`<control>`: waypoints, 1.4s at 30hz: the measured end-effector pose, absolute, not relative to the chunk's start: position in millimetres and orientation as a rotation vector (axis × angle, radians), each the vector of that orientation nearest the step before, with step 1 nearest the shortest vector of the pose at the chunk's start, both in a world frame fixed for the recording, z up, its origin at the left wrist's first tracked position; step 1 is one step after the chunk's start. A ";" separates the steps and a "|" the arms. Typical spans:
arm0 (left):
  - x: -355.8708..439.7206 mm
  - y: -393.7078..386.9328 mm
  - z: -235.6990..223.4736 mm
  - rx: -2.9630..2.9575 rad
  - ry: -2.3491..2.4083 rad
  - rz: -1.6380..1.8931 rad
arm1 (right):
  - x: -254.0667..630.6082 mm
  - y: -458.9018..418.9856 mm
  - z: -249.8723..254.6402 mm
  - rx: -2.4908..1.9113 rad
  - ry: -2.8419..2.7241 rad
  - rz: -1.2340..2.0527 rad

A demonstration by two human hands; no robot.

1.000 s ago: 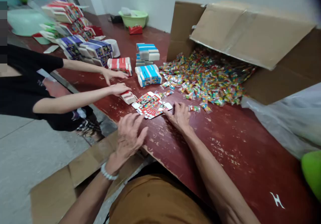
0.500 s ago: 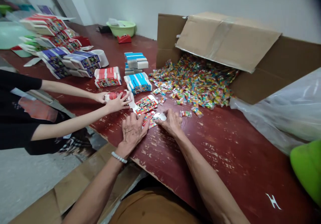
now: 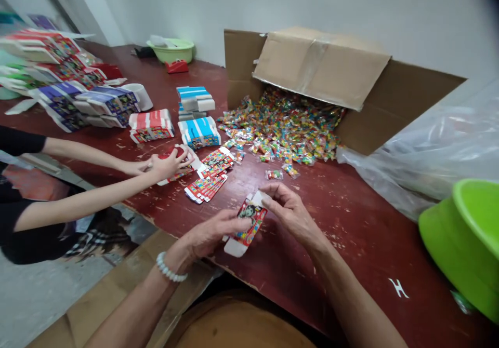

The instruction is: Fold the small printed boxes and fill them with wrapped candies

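Note:
Between my hands, above the near part of the table, is a small red printed candy box (image 3: 253,215) with white end flaps sticking out. My left hand (image 3: 216,229), with a pale bead bracelet at the wrist, grips its side, thumb across the printed face. My right hand (image 3: 290,208) pinches the white flap at its far end. Just beyond lie fanned flat red boxes (image 3: 206,188) and another flat printed box (image 3: 216,162). Two wrapped candy packets (image 3: 274,174) rest apart from the large candy pile (image 3: 288,124).
A big cardboard carton (image 3: 312,67) lies tipped, candy spilling out. At left, a co-worker's hands (image 3: 167,165) handle red boxes. Bundled blue boxes (image 3: 199,132), red boxes (image 3: 151,125) and purple boxes (image 3: 107,101) stand behind. A green tub (image 3: 463,239) is at right.
Both hands have drawn back toward me from the flat boxes, bringing one red box along. The view has turned right, showing more of the green tub.

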State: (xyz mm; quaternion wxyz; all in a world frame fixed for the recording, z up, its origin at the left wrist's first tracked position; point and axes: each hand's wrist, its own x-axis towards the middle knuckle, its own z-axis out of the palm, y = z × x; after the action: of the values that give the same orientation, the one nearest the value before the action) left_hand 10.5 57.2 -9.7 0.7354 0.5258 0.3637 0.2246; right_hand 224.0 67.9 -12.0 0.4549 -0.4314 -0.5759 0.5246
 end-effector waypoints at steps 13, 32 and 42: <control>9.9 29.3 -16.7 1.023 0.679 0.391 | 212.0 34.8 3.0 -1.095 -2.032 0.765; 2.5 33.0 -24.6 1.002 0.751 0.203 | 224.2 32.0 26.3 -0.822 -2.277 1.375; 17.4 34.0 -6.4 1.065 0.952 0.676 | 194.6 37.0 -12.2 -1.109 -1.574 1.372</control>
State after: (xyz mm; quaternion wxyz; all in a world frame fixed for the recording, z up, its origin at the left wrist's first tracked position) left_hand 17.4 34.0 -6.4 0.7038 0.4787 0.4279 0.3041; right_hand 194.6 37.0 -12.2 0.3788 -0.4342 -0.6160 0.5372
